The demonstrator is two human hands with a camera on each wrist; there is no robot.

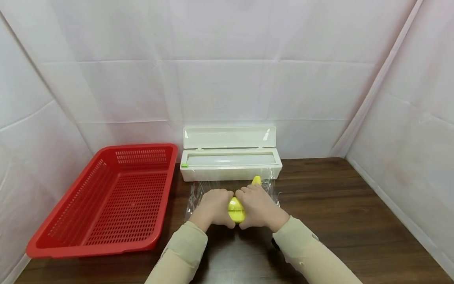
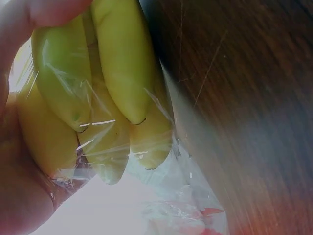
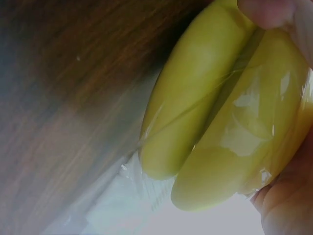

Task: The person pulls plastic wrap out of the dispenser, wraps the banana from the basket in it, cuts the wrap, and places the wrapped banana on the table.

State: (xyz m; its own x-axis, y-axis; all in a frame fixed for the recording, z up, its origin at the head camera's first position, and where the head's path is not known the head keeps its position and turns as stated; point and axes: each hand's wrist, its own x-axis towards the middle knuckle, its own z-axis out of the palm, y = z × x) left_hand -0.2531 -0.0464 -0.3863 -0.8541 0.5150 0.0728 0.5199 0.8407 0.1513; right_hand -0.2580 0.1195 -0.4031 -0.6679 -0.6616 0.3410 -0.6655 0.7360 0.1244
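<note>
Fingers [image 1: 249, 190] grip smooth, curved bananas [image 2: 122, 63] covered with glossy, crinkled film [image 2: 186, 196].

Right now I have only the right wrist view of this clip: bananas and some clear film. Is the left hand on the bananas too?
Observer: Yes, in the head view the left hand grips the bananas opposite the right hand.
Operator: What stands beyond them?
Observer: A white box with its lid open; clear film spreads in front of it.
Operator: Anything out past the left hand?
Observer: A red basket, on the dark wooden table.
</note>
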